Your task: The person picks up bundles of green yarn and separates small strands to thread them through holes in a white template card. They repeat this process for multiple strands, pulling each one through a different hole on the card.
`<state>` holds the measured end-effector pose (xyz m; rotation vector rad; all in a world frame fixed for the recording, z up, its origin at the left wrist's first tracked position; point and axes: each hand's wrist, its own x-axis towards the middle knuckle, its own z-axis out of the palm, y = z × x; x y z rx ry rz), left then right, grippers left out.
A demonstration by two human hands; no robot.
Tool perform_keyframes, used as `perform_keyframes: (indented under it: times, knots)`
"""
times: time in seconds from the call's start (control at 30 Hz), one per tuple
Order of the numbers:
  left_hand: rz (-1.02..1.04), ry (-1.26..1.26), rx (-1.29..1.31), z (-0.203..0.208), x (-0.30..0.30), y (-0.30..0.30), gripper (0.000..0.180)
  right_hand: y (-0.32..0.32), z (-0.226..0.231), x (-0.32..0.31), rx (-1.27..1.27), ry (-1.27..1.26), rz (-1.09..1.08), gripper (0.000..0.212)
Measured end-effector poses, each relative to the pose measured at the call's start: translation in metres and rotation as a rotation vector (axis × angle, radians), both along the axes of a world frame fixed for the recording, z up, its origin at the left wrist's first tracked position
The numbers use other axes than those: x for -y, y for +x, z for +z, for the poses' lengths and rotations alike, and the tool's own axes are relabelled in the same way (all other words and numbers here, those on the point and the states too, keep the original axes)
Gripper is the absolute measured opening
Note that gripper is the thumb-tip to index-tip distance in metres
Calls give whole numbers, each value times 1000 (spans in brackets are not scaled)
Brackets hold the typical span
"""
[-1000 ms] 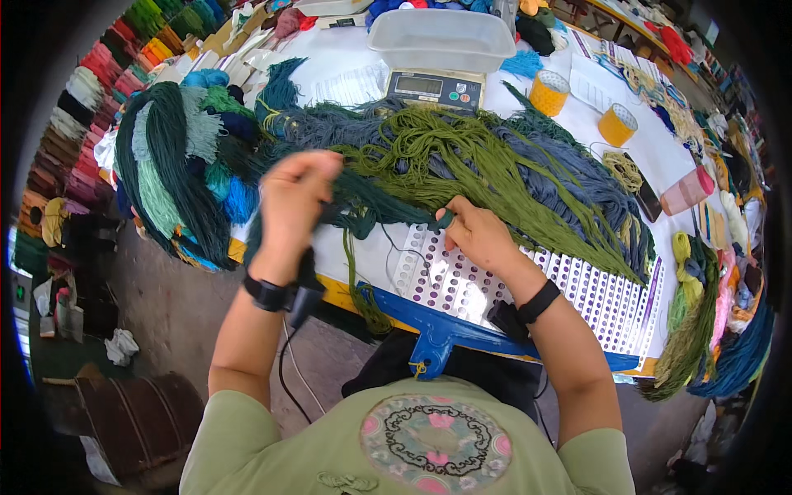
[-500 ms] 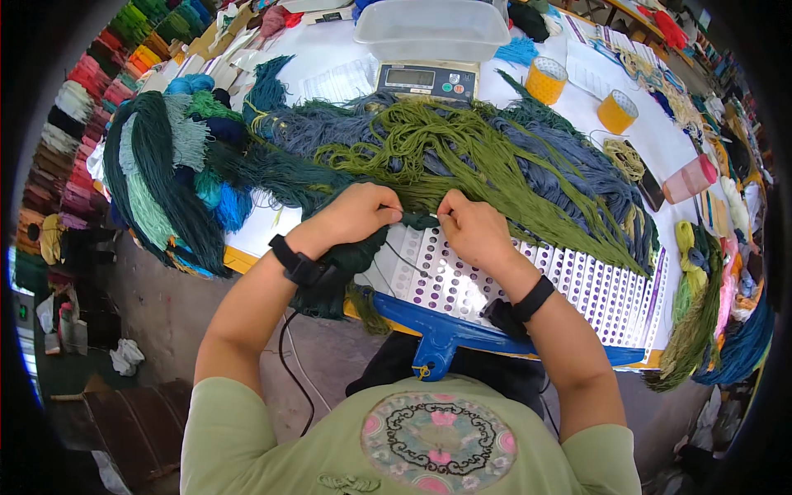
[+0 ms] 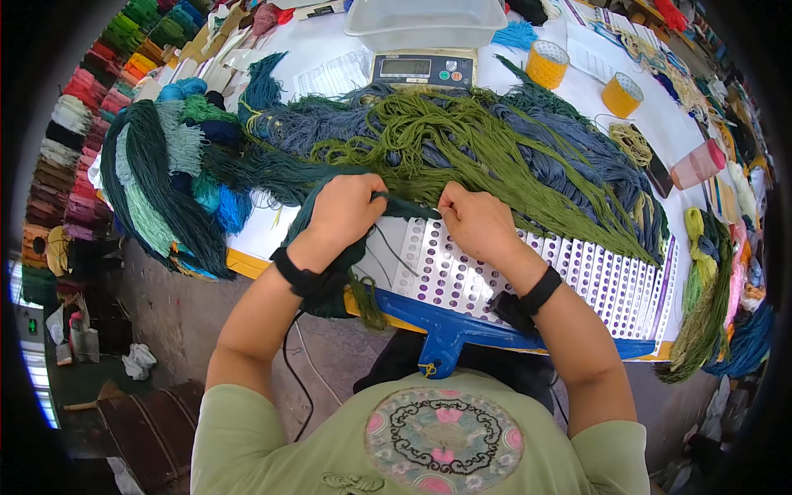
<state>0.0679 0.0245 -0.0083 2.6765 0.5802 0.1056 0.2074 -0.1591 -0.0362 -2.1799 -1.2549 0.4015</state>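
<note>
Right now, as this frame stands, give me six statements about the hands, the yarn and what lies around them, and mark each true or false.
1. The left hand and the right hand both hold dark green yarn. True.
2. The perforated white cards lie beyond the scale. False: they lie on the person's side, partly covered by the olive-green yarn.
3. Two yellow rolls stand to the right of the scale. True.
4. Only the left wrist is banded. False: a black band is on each wrist.
5. The olive-green yarn lies between the scale and the hands. True.
6. The shirt is plain in front. False: it bears a round patterned motif.
</note>
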Motion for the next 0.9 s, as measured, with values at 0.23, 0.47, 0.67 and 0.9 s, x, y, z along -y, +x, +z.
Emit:
perform_keyframes:
  times: [0.23, 0.47, 0.67, 0.9]
  knots:
    - [143, -626, 186, 33, -14, -37, 45, -6, 2, -5, 16, -39, 9, 12]
    - [-67, -1458, 631, 99, 28, -86, 92, -41, 41, -6, -495, 451, 15, 19]
    - [-170, -1420, 626, 104, 56, -93, 88, -93, 83, -12, -520, 660, 124, 21]
    - [-196, -1555, 651, 102, 56, -95, 100, -88, 111, 20, -1156, 503, 160, 14]
